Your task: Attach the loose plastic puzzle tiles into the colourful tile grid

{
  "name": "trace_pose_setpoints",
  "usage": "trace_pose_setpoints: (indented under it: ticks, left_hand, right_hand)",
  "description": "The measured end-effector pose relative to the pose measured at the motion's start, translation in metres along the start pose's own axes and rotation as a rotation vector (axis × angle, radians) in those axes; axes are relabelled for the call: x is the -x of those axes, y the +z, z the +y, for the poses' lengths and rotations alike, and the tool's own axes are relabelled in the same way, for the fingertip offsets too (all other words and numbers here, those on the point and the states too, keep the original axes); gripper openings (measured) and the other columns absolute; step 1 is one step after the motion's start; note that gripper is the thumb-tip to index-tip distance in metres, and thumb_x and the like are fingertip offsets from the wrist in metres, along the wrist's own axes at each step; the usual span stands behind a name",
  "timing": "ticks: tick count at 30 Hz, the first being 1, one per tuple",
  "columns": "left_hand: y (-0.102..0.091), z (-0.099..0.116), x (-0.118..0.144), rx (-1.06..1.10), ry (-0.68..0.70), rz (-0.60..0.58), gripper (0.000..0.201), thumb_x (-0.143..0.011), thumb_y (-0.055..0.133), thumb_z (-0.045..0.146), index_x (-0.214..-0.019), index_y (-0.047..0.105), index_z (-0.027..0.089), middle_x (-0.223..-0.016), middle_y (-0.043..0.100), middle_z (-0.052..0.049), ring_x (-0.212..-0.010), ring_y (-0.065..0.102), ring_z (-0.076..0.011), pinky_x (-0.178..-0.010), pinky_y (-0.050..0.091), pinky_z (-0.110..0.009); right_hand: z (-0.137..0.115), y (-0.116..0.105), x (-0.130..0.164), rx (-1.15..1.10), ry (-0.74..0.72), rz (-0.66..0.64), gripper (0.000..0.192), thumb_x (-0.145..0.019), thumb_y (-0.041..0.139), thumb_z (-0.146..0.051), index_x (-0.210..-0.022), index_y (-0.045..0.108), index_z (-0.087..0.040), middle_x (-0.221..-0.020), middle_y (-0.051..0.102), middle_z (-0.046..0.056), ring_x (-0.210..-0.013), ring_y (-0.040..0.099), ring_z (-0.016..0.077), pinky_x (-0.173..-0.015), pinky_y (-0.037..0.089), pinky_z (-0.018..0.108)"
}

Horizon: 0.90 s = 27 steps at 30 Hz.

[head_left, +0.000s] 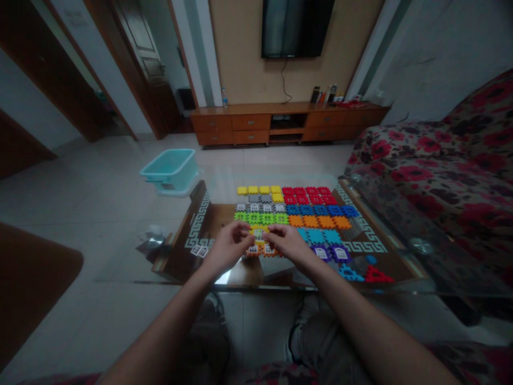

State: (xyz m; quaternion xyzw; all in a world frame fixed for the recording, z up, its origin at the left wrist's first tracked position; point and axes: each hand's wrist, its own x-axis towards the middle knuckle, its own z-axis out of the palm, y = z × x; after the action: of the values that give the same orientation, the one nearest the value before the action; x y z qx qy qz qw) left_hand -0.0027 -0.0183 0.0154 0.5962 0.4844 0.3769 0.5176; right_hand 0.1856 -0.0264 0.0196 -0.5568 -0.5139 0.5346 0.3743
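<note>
Over the near part of the glass table [276, 280], my left hand [228, 245] and my right hand [292, 245] pinch a yellow interlocking building tile [253, 229] from both sides. A white window piece [258, 235] shows in its middle; whether it is fully seated I cannot tell. Just below lie orange tiles with white windows [269, 249], partly covered by my fingers. Green tiles [260, 218] form a row beyond my hands. Left of my left hand lie a few loose white window pieces [199, 251].
Grey [260, 207], yellow [264, 190], red [306, 195], blue [320, 210], orange [318, 221], light blue [323, 236] and purple tiles [340, 253] lie in rows. Red triangular pieces [379, 275] sit near the right corner. A teal tub [170, 166] stands on the floor; a floral sofa [420, 155] is at right.
</note>
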Motion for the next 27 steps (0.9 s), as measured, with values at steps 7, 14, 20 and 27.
trace_pose_setpoints:
  ticks: [7,14,20,27]
  left_hand:
    - [-0.0017,-0.0025,0.0000,-0.058,0.002,0.002,0.029,-0.077,0.071,0.035,-0.098,0.059,0.018,-0.083,0.063,-0.001,-0.069,0.063,-0.0143,-0.061,0.052,-0.028]
    - [-0.0010,-0.0024,0.0014,-0.039,-0.026,0.020,0.034,-0.079,0.070,0.037,-0.103,0.058,0.018,-0.090,0.063,-0.003,-0.067,0.064,-0.0133,-0.059,0.053,-0.028]
    - [-0.0010,-0.0024,0.0002,-0.033,-0.032,0.043,0.037,-0.079,0.070,0.036,-0.108,0.056,0.017,-0.093,0.064,-0.004,-0.066,0.065,-0.0136,-0.056,0.051,-0.026]
    - [-0.0038,-0.0014,0.0026,-0.249,0.122,0.066,0.039,-0.078,0.070,0.033,-0.112,0.055,0.018,-0.090,0.064,-0.002,-0.067,0.063,-0.0122,-0.061,0.051,-0.026]
  right_hand:
    - [0.0073,0.0018,-0.0048,0.005,-0.041,0.037,0.020,-0.072,0.067,-0.037,-0.077,0.061,-0.019,-0.063,0.055,-0.002,-0.056,0.047,0.0125,-0.051,0.037,0.025]
    - [0.0048,0.0022,-0.0028,-0.009,-0.043,0.074,0.022,-0.072,0.068,-0.038,-0.082,0.063,-0.019,-0.068,0.059,0.000,-0.059,0.050,0.0133,-0.050,0.037,0.025]
    - [0.0051,0.0029,-0.0044,-0.086,-0.002,0.082,0.022,-0.071,0.069,-0.032,-0.086,0.066,-0.017,-0.072,0.064,0.001,-0.059,0.053,0.0127,-0.052,0.039,0.025]
    - [0.0066,0.0014,-0.0053,-0.145,0.048,0.145,0.024,-0.072,0.070,-0.029,-0.092,0.066,-0.016,-0.073,0.065,0.002,-0.057,0.053,0.0120,-0.052,0.039,0.025]
